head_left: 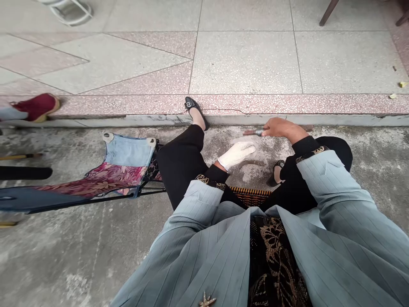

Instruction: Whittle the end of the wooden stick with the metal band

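I sit low with my legs apart on grey concrete. My right hand point(281, 128), bare, is closed round a thin rod-like tool point(255, 132) with a metal-banded end that points left, just short of the step. My left hand point(238, 154) wears a white glove and lies with its fingers stretched out to the right, low over the ground between my feet. Just under it a dark curved piece point(252, 163) lies on the concrete. A pale flat patch point(239, 140) shows between the two hands; I cannot make out what it is.
A pink terrazzo step point(287, 104) runs across in front of my black shoes. A folding stool point(124, 166) with denim and floral cloth stands at my left. Another person's red shoe point(38, 106) rests on the step. I sit on a woven seat point(251, 196). Dark chair legs point(329, 13) stand far right.
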